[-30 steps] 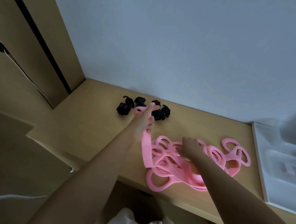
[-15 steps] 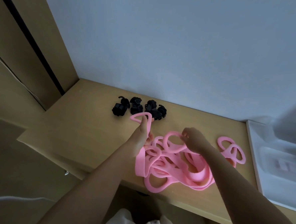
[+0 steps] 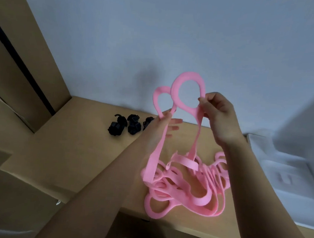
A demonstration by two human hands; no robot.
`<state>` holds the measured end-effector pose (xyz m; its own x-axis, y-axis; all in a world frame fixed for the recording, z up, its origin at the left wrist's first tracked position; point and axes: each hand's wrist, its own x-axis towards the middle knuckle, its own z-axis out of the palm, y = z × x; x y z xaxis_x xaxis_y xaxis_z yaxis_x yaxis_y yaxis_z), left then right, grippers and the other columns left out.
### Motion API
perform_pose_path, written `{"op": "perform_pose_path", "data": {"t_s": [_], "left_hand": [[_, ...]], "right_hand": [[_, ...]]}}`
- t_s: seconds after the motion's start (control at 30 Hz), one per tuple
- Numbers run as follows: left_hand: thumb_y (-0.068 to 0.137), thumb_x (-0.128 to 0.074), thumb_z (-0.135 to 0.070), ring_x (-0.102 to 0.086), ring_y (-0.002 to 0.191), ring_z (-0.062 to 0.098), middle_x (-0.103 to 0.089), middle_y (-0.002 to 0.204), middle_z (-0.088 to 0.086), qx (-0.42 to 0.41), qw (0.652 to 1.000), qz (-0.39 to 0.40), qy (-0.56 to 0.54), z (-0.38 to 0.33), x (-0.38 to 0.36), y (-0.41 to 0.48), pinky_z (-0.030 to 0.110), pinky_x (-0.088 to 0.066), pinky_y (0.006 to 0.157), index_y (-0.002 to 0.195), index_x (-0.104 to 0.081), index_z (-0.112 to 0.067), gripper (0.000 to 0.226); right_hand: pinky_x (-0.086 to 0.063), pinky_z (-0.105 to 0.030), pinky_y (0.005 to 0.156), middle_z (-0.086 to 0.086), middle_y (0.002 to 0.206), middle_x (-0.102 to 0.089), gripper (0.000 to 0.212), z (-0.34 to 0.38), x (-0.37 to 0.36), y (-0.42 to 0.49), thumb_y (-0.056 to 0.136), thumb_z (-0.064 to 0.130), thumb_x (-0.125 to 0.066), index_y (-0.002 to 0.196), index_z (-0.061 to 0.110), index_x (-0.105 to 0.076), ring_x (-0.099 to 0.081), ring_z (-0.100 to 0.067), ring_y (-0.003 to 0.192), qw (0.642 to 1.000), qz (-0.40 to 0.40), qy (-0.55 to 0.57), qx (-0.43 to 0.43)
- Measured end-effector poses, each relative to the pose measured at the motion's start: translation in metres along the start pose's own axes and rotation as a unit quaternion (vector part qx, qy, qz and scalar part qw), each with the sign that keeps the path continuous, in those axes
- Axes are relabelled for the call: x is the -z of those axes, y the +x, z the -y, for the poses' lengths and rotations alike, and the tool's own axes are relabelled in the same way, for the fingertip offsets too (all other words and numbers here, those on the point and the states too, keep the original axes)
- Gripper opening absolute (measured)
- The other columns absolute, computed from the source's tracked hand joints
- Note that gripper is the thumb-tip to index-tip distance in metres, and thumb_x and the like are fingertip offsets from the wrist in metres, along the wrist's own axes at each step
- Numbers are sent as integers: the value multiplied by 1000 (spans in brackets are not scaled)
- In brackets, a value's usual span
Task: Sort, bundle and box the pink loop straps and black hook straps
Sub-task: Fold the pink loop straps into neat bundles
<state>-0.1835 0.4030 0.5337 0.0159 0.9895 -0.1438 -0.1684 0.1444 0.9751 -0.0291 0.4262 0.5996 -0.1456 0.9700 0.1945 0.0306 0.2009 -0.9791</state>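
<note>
A tangled pile of pink loop straps [image 3: 186, 190] lies on the wooden desk [image 3: 80, 151]. My left hand [image 3: 162, 124] pinches one pink strap just under its end loop [image 3: 158, 98], and the strap hangs down to the pile. My right hand [image 3: 217, 113] grips a second pink strap at its larger end loop [image 3: 188, 92], raised above the desk. Both loops stand side by side in the air. Rolled black hook straps [image 3: 125, 125] sit at the back of the desk; my left hand hides some of them.
A white open box [image 3: 285, 174] stands at the right end of the desk. A pale wall rises behind the desk, and a wooden cabinet side [image 3: 27, 55] closes the left. The desk's front edge runs under my forearms.
Both hands have risen from the pile, each lifting a pink strap end. The two end loops now stand high above the desk and close together.
</note>
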Motion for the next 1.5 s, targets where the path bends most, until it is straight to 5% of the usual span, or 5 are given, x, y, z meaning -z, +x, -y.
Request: {"op": "perform_pose_path", "data": {"t_s": [0.3, 0.5, 0.7, 1.2, 1.5], "left_hand": [[100, -38, -40, -70, 87, 17, -72, 99, 2, -117, 992, 33, 24, -121, -32, 24, 31, -55, 78, 120, -60, -24, 34], [97, -43, -43, -58, 69, 11, -64, 67, -9, -164, 985, 20, 53, -164, -43, 27, 28, -41, 66, 72, -69, -38, 36], [76, -11, -76, -64, 103, 16, -70, 104, 0, -187, 982, 20, 4, -165, -49, 30, 33, -48, 91, 122, -60, -32, 80], [96, -18, -59, -55, 112, 1, -65, 115, -8, -178, 974, 17, 136, -153, -39, 32, 19, -40, 89, 124, -58, -26, 59], [98, -18, -55, -50, 123, 10, -56, 128, -16, -173, 982, 26, 74, -155, -34, 31, 33, -37, 105, 122, -54, -36, 47]], "right_hand": [[-56, -40, 56, -16, 73, -60, 15, 76, -19, 48, 95, 10, -50, 81, 5, -50, -63, -28, 62, 994, -45, 96, 31], [-47, -63, 80, -23, 84, -60, 16, 102, -29, 64, 88, 17, -58, 81, 3, -58, -56, -32, 75, 991, -56, 118, 37], [-48, -36, 70, -16, 85, -66, 17, 101, -39, 66, 90, 13, -58, 75, 6, -61, -59, -23, 73, 987, -94, 119, 50], [-57, -30, 65, -8, 75, -63, 20, 94, -31, 61, 81, 19, -72, 83, 3, -61, -65, -16, 65, 988, -125, 58, 67], [-49, -37, 82, -8, 83, -62, 23, 58, -30, 43, 97, 14, -48, 80, 9, -62, -57, -21, 79, 997, 48, 48, 37]]}}
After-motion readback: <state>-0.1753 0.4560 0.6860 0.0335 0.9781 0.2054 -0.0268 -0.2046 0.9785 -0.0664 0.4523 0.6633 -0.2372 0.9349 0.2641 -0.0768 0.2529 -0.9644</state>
